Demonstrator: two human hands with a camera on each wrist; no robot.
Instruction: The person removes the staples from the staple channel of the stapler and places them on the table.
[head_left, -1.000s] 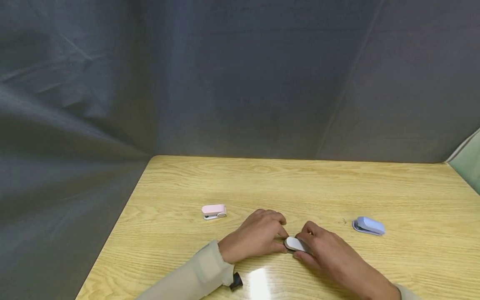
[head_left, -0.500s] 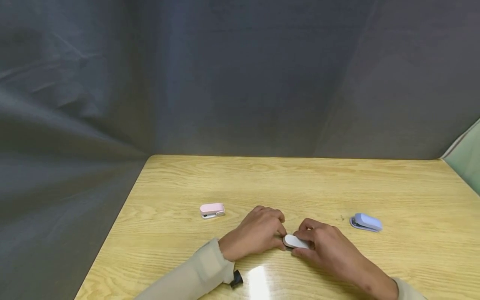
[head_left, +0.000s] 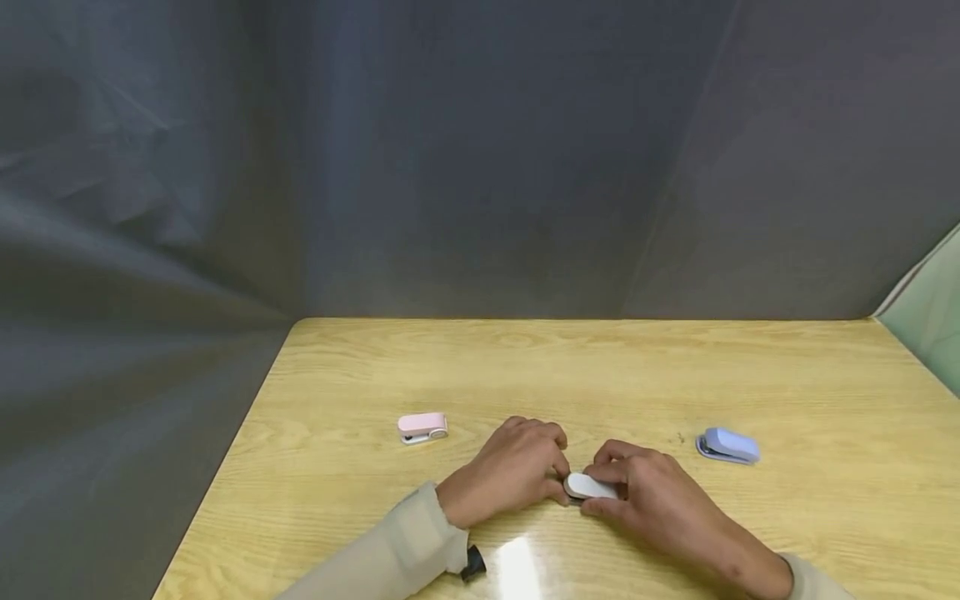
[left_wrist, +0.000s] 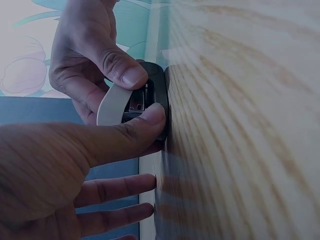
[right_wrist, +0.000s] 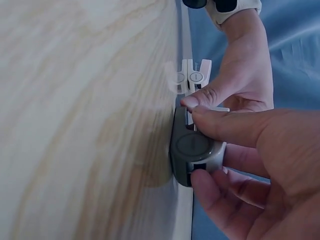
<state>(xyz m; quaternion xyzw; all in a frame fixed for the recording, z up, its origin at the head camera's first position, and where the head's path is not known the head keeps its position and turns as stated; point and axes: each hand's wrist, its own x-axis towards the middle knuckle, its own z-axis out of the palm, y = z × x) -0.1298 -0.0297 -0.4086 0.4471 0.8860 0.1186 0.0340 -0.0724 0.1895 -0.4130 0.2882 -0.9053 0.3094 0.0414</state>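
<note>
A small stapler [head_left: 590, 486] with a white top and dark grey base lies on the wooden table, its white arm raised from the base. At its front end, my left hand [head_left: 508, 471] pinches the base with the thumb. From the other side, my right hand [head_left: 654, 500] grips the stapler's body near the hinge. The left wrist view shows the opened gap of the stapler [left_wrist: 112, 106], with metal parts inside and both thumbs beside it. In the right wrist view, the round hinge disc of the stapler [right_wrist: 194, 145] faces the camera.
To the left stands a pink stapler [head_left: 422, 427], and to the right a blue stapler [head_left: 727, 446]. Small dark specks [head_left: 681, 437] lie near the blue one. A dark curtain [head_left: 480, 167] hangs behind the table [head_left: 480, 367]. A black object [head_left: 472, 564] sits under the left cuff.
The head view has shifted slightly, so everything appears a little further left. Both hands keep their hold on the white-topped stapler, with hardly any movement.
</note>
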